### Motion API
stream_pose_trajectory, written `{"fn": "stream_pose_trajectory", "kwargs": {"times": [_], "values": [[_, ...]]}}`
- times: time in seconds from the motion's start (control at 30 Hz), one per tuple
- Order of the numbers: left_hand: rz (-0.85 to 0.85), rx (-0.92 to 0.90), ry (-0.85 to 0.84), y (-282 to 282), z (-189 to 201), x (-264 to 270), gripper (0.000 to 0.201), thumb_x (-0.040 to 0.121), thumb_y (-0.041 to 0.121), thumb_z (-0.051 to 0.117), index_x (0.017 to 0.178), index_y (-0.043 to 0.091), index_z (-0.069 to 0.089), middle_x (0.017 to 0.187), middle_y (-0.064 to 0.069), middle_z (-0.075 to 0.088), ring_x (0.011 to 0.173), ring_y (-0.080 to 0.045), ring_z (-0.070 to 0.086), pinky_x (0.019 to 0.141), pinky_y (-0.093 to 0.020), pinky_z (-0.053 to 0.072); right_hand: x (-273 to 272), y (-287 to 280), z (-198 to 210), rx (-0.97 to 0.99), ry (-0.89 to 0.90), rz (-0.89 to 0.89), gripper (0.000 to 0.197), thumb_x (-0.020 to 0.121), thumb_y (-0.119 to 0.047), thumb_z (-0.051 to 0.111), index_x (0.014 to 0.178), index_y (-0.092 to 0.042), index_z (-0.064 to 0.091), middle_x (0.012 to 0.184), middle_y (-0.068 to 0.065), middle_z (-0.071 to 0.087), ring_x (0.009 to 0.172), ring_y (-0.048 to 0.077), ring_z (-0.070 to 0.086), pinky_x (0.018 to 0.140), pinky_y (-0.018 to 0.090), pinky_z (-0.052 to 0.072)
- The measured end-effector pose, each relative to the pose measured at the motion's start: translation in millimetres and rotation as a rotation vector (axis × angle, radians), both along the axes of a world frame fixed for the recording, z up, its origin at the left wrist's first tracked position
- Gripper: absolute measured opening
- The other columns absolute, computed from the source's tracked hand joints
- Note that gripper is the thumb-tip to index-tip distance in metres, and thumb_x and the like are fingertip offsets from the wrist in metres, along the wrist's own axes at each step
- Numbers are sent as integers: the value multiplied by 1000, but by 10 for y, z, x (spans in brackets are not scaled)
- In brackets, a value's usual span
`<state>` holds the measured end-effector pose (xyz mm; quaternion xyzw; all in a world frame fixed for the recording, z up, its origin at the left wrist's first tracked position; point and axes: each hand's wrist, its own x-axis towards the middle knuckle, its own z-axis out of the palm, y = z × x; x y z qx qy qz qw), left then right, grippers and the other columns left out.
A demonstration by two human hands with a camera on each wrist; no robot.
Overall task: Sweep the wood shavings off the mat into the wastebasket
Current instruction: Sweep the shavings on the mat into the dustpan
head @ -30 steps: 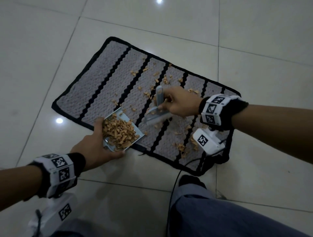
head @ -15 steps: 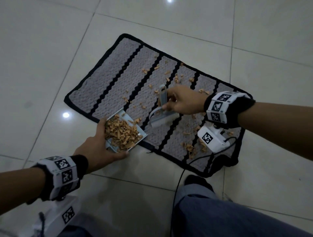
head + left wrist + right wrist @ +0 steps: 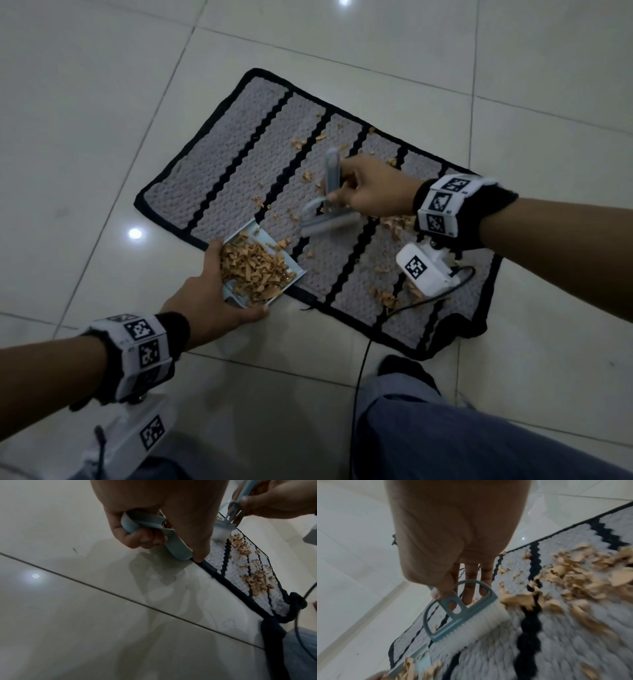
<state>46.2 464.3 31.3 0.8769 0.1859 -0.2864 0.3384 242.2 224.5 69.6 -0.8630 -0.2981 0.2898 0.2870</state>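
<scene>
While fingers [image 3: 471, 574] grip brush [image 3: 464, 618], shavings [image 3: 570, 574] lie beside.

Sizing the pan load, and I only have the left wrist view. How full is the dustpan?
Observer: In the head view the dustpan holds a heap of shavings that covers most of its floor.
Operator: Anything left beyond the brush?
Observer: Yes. Loose shavings lie scattered on the mat on the far side of the brush.
Operator: Is the wastebasket close?
Observer: No wastebasket shows in any view.
</scene>
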Motion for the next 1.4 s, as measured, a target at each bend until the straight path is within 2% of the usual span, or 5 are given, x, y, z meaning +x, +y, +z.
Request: {"fn": "stream_pose_trajectory", "kwargs": {"times": [0.13,0.43,0.93,1.07,1.4], "values": [[72,-51,10,-58,20,-9,130,59,59,84,152,34,-3,136,-2,55,104,-23,60,87,-31,49,206,266,159,202,-112,-86,10,94,-15,60,96,-9,68,98,3,70,87,10,64,78,20,50],[191,-94,48,-246,5,-23,130,65,57,83,153,31,-8,142,-3,50,113,-28,60,86,-31,49,261,933,-107,128,-222,145,18,92,-6,62,106,-10,72,112,9,71,106,23,64,93,41,52],[18,-13,-7,-200,26,96,120,63,59,83,147,33,1,121,-2,59,84,-20,59,76,-34,53,88,-262,44,64,-147,-25,21,94,-2,57,109,-10,69,109,5,67,95,12,56,82,13,45],[5,15,3,-222,-18,175,125,61,64,82,148,36,-4,126,-5,60,95,-27,65,82,-41,56,364,-226,75,116,-256,-211,19,97,-9,48,108,-15,62,107,8,65,96,26,60,86,44,52],[-2,8,7,-235,-57,176,129,61,64,80,149,35,-10,123,-6,62,99,-26,66,86,-44,56,735,343,-258,45,-289,-237,24,101,-17,46,118,-11,61,122,12,63,109,29,58,85,31,44]]}}
